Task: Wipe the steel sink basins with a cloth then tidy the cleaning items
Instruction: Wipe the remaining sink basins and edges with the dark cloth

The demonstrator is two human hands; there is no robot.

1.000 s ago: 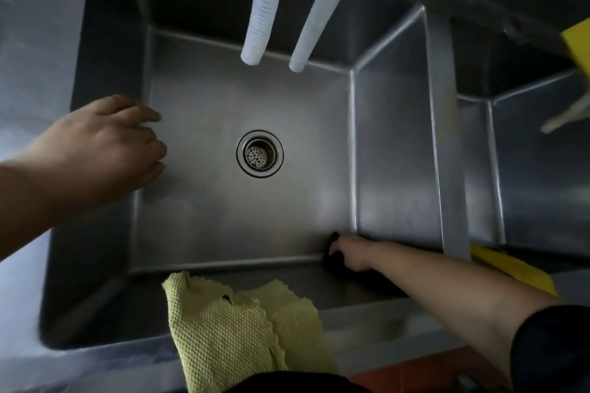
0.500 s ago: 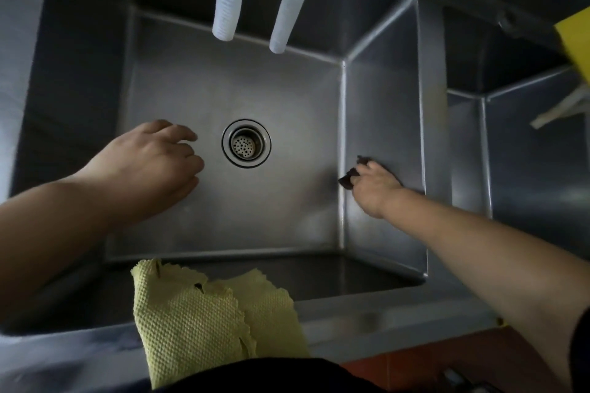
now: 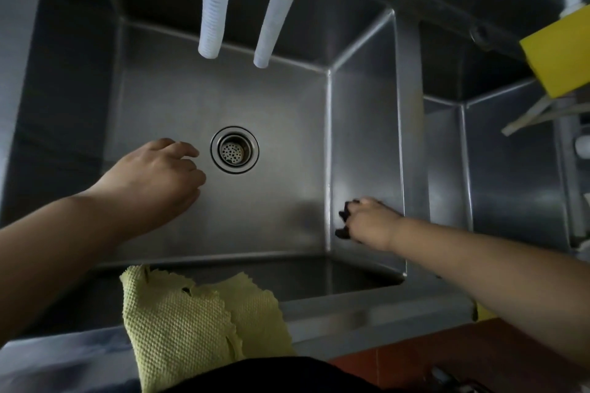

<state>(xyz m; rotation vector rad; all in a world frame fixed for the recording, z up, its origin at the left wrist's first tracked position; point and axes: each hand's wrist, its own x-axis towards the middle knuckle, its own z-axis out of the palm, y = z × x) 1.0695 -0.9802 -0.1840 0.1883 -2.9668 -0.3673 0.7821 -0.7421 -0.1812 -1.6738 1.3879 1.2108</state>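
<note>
Head view. Right hand (image 3: 372,222) deep in the steel sink basin (image 3: 198,99), pressed against the right wall near the near-right corner, fingers curled round a small dark cloth (image 3: 344,224); only dark crumpled edges poking out past the knuckles, the rest hidden under the palm. Held flat to the wall, likely to rub the steel with the whole wad rather than a fingertip. Left hand (image 3: 153,175) hovering over the basin floor, just left of the drain strainer (image 3: 234,150), fingers loosely bent and gripping nothing; probably kept there for balance while leaning in. Whether touching the steel or above it, cannot tell.

Yellow-green waffle-weave rag (image 3: 191,325) draped over the near edge of the worktop, frayed along its top, seemingly parked within reach. Two white ribbed hoses (image 3: 212,6) hanging over the far side of the basin. Second basin (image 3: 510,163) beyond the divider on the right, a yellow object (image 3: 562,57) above it.

Basin steel dull grey, brushed, with a soft sheen on the right wall.
</note>
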